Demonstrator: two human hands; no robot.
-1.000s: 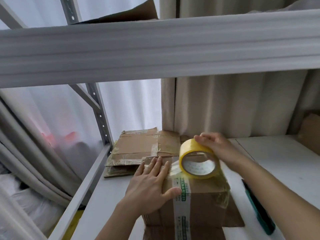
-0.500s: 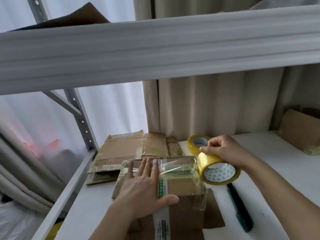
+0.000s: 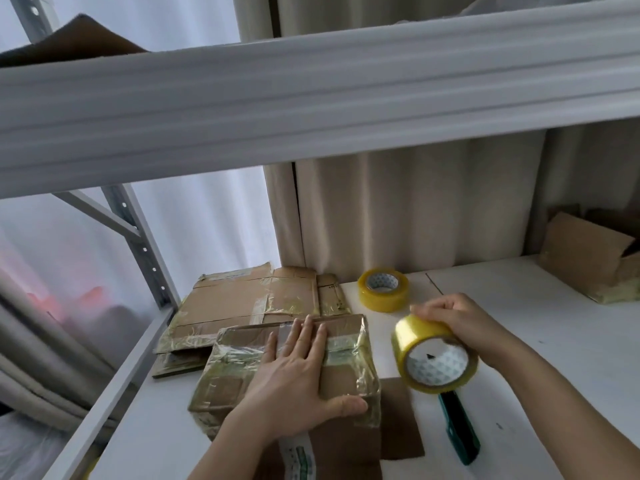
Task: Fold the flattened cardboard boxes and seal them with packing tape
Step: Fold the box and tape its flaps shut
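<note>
Left hand (image 3: 298,382) flat, fingers straight and together, pressing down on top of the folded cardboard box (image 3: 287,372), thumb spread along its near edge. Right hand (image 3: 460,327) curled over a yellow tape roll (image 3: 434,356), gripping it from above, held in the air just beside the box's right side, core facing the camera. Any strip running from roll to box too faint to confirm. Box top already glossy with clear tape, sitting on a loose brown cardboard sheet (image 3: 398,420) on the white bench (image 3: 536,341). Probably the sealing step: best done by keeping the flat palm firm so the flaps stay closed, pulling the roll low and taut across the seam, then smoothing the strip down before cutting. Green-handled cutter (image 3: 459,431) lying on the bench just below the roll, near enough to reach. Spare tape roll (image 3: 382,289) standing behind, near the curtain. Stack of flattened boxes (image 3: 249,306) touching the box's far left corner, close to the bench's left edge and the shelf upright (image 3: 138,244). Open bench to the right for swinging the roll; an overhead shelf beam (image 3: 311,109) limits lifting room. Another cardboard piece (image 3: 585,254) at far right.
</note>
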